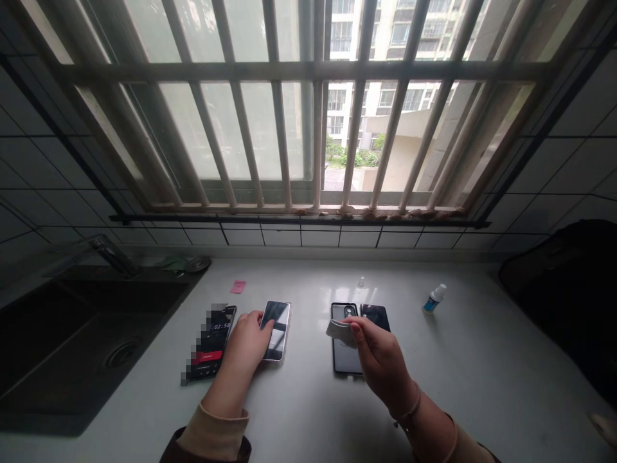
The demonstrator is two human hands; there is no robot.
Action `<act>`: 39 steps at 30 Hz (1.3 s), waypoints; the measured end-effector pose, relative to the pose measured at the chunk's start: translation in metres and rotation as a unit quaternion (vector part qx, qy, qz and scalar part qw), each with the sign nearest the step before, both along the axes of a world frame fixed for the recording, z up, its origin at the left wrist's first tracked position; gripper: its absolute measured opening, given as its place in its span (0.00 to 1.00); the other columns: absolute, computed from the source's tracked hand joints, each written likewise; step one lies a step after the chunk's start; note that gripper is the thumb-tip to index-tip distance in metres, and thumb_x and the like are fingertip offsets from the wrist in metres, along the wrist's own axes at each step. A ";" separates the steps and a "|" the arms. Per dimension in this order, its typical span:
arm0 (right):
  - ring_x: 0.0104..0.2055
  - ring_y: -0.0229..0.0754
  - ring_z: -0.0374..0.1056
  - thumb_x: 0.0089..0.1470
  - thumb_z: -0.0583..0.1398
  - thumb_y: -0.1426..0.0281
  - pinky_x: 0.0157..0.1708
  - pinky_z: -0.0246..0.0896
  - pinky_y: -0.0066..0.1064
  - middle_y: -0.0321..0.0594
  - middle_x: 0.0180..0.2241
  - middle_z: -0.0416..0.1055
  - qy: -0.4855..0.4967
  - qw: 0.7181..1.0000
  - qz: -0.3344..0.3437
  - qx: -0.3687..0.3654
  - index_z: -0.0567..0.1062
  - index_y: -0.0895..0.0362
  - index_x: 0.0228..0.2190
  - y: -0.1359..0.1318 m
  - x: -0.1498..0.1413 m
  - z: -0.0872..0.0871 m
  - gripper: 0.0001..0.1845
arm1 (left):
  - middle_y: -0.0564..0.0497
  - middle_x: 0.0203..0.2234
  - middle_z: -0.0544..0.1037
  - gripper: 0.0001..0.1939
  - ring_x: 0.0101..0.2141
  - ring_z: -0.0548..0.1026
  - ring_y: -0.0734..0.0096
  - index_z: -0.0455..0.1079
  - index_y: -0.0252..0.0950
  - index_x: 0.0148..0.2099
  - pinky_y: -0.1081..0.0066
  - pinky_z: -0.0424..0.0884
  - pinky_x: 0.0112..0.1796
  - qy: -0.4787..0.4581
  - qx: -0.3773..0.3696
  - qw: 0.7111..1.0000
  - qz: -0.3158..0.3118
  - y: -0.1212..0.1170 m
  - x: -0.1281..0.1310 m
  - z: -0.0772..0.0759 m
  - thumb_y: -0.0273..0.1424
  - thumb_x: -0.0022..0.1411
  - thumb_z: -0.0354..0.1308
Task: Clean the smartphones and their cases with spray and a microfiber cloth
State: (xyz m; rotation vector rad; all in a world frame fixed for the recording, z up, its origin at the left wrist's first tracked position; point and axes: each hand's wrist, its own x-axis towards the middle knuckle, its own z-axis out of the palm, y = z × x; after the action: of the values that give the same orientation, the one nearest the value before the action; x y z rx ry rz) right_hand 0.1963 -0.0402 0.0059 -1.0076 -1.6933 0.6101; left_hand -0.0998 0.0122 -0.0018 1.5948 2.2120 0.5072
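so, right hand (pixel 380 363) raised, cloth (pixel 340 332) between fingers (pixel 357 326)

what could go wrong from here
The tilted phone is held by the left hand along one side only, so it could slip and knock against the counter. The timer phone lies close to the sink and might get knocked in. The grey cloth in the right hand is just above a dark phone, so a careless move might shift it.
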 end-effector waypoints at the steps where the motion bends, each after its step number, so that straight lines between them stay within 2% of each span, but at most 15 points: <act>1: 0.36 0.42 0.78 0.73 0.53 0.66 0.35 0.71 0.29 0.40 0.38 0.81 -0.001 1.000 0.000 -0.001 0.79 0.53 0.47 0.000 0.000 0.000 0.15 | 0.36 0.51 0.80 0.19 0.49 0.78 0.51 0.76 0.32 0.54 0.65 0.68 0.45 0.011 0.000 1.000 -0.003 0.000 0.001 0.000 0.38 0.67 0.57; 11: 0.36 0.43 0.78 0.73 0.53 0.66 0.35 0.73 0.30 0.42 0.38 0.81 -0.005 1.000 0.000 0.001 0.79 0.54 0.46 0.000 -0.001 0.002 0.15 | 0.36 0.50 0.78 0.21 0.47 0.78 0.55 0.75 0.30 0.56 0.67 0.68 0.45 0.055 -0.003 0.998 -0.032 -0.003 0.004 0.000 0.38 0.70 0.52; 15: 0.36 0.44 0.78 0.73 0.53 0.65 0.35 0.73 0.31 0.42 0.38 0.81 -0.009 1.000 -0.002 -0.006 0.80 0.54 0.46 0.001 -0.001 0.002 0.15 | 0.34 0.51 0.76 0.29 0.50 0.77 0.50 0.75 0.29 0.56 0.64 0.68 0.47 0.064 0.004 0.997 -0.032 -0.007 0.012 0.001 0.48 0.71 0.49; 18: 0.37 0.45 0.78 0.73 0.53 0.65 0.36 0.73 0.32 0.42 0.38 0.82 -0.011 1.000 -0.003 -0.011 0.80 0.53 0.46 0.001 -0.001 0.001 0.15 | 0.33 0.49 0.75 0.33 0.50 0.75 0.44 0.75 0.29 0.54 0.61 0.68 0.50 0.090 -0.001 0.995 -0.041 -0.009 0.022 0.003 0.55 0.65 0.55; 20: 0.37 0.46 0.78 0.73 0.53 0.64 0.35 0.74 0.33 0.42 0.38 0.82 -0.008 1.000 -0.002 -0.013 0.80 0.53 0.47 0.001 0.000 0.001 0.15 | 0.33 0.49 0.75 0.34 0.51 0.74 0.43 0.74 0.28 0.54 0.60 0.68 0.51 0.114 -0.006 0.992 -0.046 -0.011 0.028 0.004 0.54 0.61 0.61; 22: 0.36 0.46 0.78 0.73 0.53 0.64 0.35 0.74 0.33 0.42 0.38 0.82 -0.006 1.000 -0.002 -0.014 0.80 0.53 0.47 0.001 0.000 0.000 0.15 | 0.32 0.49 0.74 0.33 0.52 0.73 0.42 0.73 0.26 0.55 0.59 0.67 0.52 0.142 -0.005 0.989 -0.042 -0.012 0.034 0.004 0.50 0.61 0.62; 26: 0.37 0.47 0.78 0.73 0.53 0.63 0.35 0.74 0.33 0.43 0.38 0.81 -0.015 1.000 -0.003 -0.021 0.80 0.53 0.47 0.001 0.000 -0.001 0.16 | 0.31 0.49 0.73 0.31 0.52 0.72 0.43 0.71 0.22 0.56 0.58 0.67 0.52 0.186 0.005 0.982 -0.032 -0.012 0.043 0.002 0.46 0.65 0.60; 32: 0.36 0.46 0.78 0.73 0.52 0.62 0.35 0.74 0.33 0.43 0.38 0.81 -0.019 0.999 0.005 -0.025 0.80 0.54 0.47 0.001 -0.002 -0.002 0.17 | 0.31 0.50 0.73 0.30 0.52 0.72 0.44 0.71 0.22 0.58 0.59 0.67 0.51 0.196 0.008 0.980 -0.031 -0.013 0.045 -0.001 0.45 0.67 0.57; 35: 0.37 0.47 0.78 0.73 0.52 0.60 0.36 0.73 0.33 0.43 0.38 0.82 -0.013 0.999 -0.028 -0.021 0.80 0.54 0.46 0.003 0.002 0.001 0.18 | 0.28 0.53 0.72 0.39 0.54 0.70 0.40 0.66 0.20 0.64 0.57 0.68 0.48 0.196 0.010 0.980 -0.020 -0.017 0.045 0.003 0.50 0.66 0.57; 37: 0.38 0.47 0.79 0.72 0.53 0.59 0.37 0.73 0.33 0.44 0.39 0.82 0.003 0.997 -0.074 -0.024 0.81 0.54 0.45 0.006 0.007 0.003 0.19 | 0.27 0.57 0.70 0.43 0.56 0.68 0.38 0.61 0.20 0.68 0.55 0.69 0.48 0.199 0.045 0.979 -0.009 -0.021 0.048 0.011 0.53 0.67 0.55; 39: 0.41 0.49 0.79 0.72 0.53 0.56 0.39 0.72 0.34 0.44 0.40 0.83 0.017 0.991 -0.130 -0.036 0.81 0.55 0.46 0.011 0.015 0.005 0.21 | 0.29 0.59 0.70 0.39 0.57 0.68 0.40 0.62 0.25 0.69 0.55 0.67 0.51 0.190 0.100 0.976 -0.027 -0.025 0.057 0.021 0.51 0.69 0.52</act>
State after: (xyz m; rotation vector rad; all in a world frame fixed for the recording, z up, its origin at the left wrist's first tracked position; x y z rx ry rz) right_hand 0.2110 -0.0290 0.0107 -1.2394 -1.4872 0.5158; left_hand -0.0430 -0.0128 0.0195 1.9922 2.4442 0.4526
